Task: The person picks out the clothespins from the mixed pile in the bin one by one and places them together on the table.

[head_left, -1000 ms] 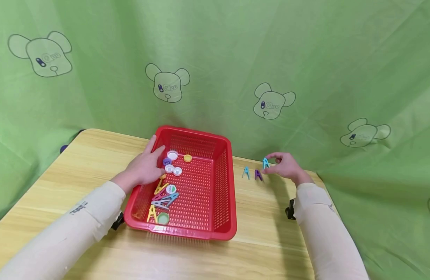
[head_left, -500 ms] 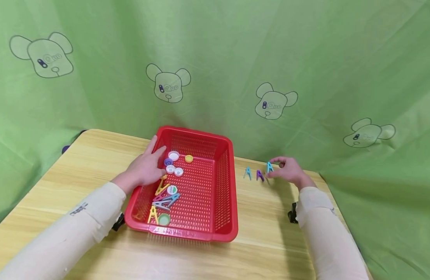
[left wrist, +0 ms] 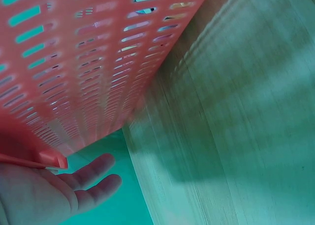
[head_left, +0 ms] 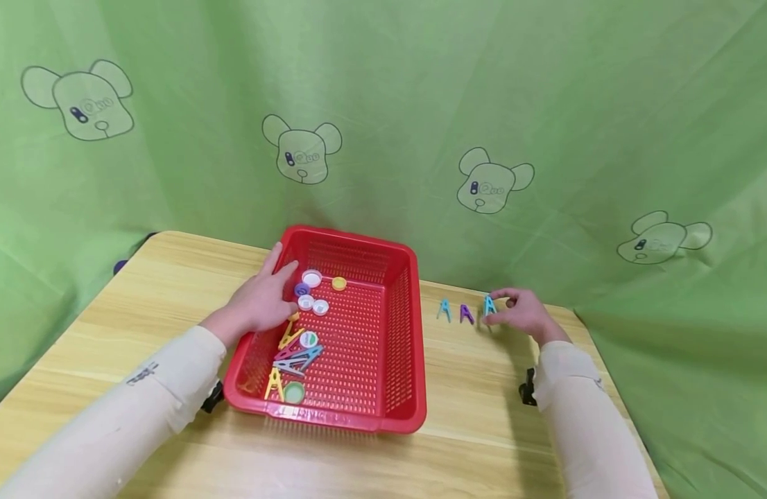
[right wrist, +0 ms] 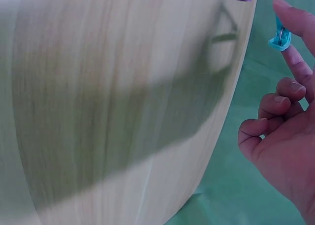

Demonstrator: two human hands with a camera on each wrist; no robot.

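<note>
Right of the red plastic basket [head_left: 321,416], on the bench [head_left: 471,395], apparently done: one light-blue clothespin [head_left: 445,305] and one purple clothespin [head_left: 467,312], in a row. Third in line, farther right of the basket, not yet released: a turquoise clothespin [head_left: 489,303], pinched by the right hand [head_left: 524,310]. At the basket's left rim: the left hand [head_left: 261,303], fingers spread. Seemingly left inside the basket: yellow, pink, grey and blue pegs [head_left: 274,376], plus bottle caps [head_left: 311,278].
</note>
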